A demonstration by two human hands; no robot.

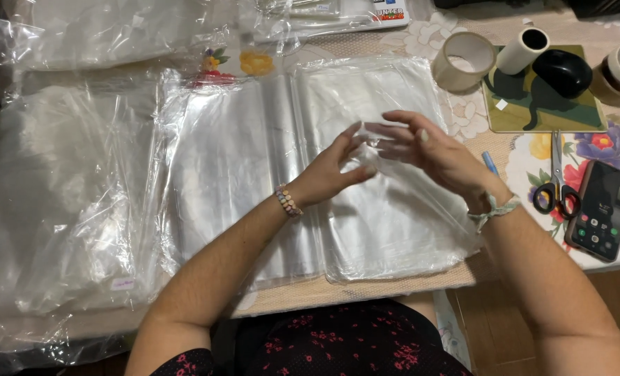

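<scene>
A single clear plastic bag [383, 150] is pinched up between both hands, just above the right-hand stack of clear bags [386, 230] on the surface [366, 289]. The left hand [334, 167] has its fingers closed on the bag's near edge, and the right hand [432, 150] holds it from the other side, fingers curled around the film with a couple stretched out. From where I stand it looks like one bag is being separated from the pile; both that stack and the left-hand stack [233, 167] appear thick, so most of the work seems left. More bagged film [59, 195] lies far left. To the right sit tape rolls [465, 61], a mouse [562, 72] on its pad, scissors [555, 184] and a phone [601, 209].
</scene>
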